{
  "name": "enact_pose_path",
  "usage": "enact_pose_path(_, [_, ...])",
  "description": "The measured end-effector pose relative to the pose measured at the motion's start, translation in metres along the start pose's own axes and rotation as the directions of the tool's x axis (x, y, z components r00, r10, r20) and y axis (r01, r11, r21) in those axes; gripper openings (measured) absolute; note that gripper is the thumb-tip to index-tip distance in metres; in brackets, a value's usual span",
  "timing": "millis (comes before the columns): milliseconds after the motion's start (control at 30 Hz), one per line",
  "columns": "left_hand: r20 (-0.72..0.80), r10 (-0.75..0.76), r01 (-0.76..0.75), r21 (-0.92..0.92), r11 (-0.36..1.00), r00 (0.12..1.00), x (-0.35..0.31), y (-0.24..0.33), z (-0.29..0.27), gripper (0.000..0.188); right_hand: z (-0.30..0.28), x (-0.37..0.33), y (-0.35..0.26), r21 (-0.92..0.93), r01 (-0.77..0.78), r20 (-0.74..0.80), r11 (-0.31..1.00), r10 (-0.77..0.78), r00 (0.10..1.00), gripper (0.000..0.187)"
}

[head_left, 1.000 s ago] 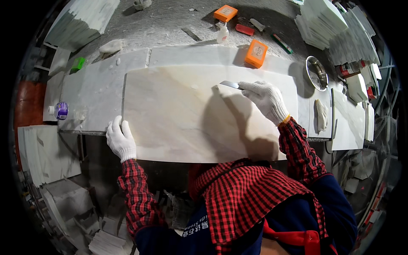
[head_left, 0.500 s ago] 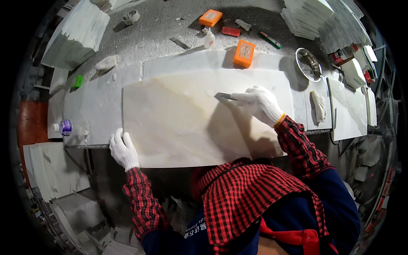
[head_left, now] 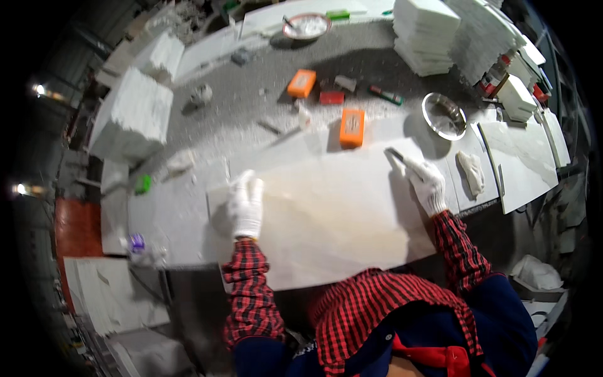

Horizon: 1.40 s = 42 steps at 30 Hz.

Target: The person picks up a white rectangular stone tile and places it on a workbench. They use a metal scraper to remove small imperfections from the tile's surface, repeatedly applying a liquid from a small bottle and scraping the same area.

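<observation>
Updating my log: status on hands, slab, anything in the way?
Left hand open over pale slab, left side. Right hand gripping thin tool, slab's far right. Slab lying flat; nearer orange box just beyond far edge.

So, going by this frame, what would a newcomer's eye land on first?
Probably the broad pale slab in the middle, with the white-gloved left hand over its left part and the right hand toward its far right corner, holding a thin tool. Next, the bright nearer orange box by the slab's far edge and the farther orange box back on the grey tabletop.
</observation>
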State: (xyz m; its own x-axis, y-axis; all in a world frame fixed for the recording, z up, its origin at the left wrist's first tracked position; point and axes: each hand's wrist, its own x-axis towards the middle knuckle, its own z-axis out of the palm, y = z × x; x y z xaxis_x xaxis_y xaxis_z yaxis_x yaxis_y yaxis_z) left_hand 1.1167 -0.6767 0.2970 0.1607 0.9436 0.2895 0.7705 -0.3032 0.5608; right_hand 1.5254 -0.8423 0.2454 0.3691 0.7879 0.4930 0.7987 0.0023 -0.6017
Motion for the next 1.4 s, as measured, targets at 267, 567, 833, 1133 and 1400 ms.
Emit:
enact_pose_path(267, [0.254,-0.090,0.067,0.099,0.993,0.963,0.112,0.039,0.097,0.081,-0.001,0.001,-0.008,0.041,-0.029,-0.025,0.999,0.030,0.999,0.023])
enact_pose_path(567, [0.120,-0.010,0.011,-0.014,1.000,0.993,0.142,0.031,0.151,0.052,0.001,0.006,-0.013,0.030,-0.086,-0.009,0.996,0.087,0.996,0.027])
enact_pose_path(833, [0.352,-0.122,0.323,-0.598,0.734,0.928,0.058,0.059,0.057,0.034,0.002,0.000,0.003,-0.060,-0.078,-0.030,0.995,0.076,0.997,0.021])
enact_pose_path(1133, [0.559,-0.376,0.669,-0.544,0.507,0.739,-0.105,0.104,0.009,0.026,0.005,0.003,0.001,0.009,-0.078,-0.014,0.997,0.078,0.997,0.022])
enact_pose_path(1400, [0.641,-0.450,0.733,-0.273,0.623,0.621,-0.103,0.113,0.025,0.034,0.005,0.003,0.001,0.041,-0.090,0.010,0.995,0.089,0.996,0.022])
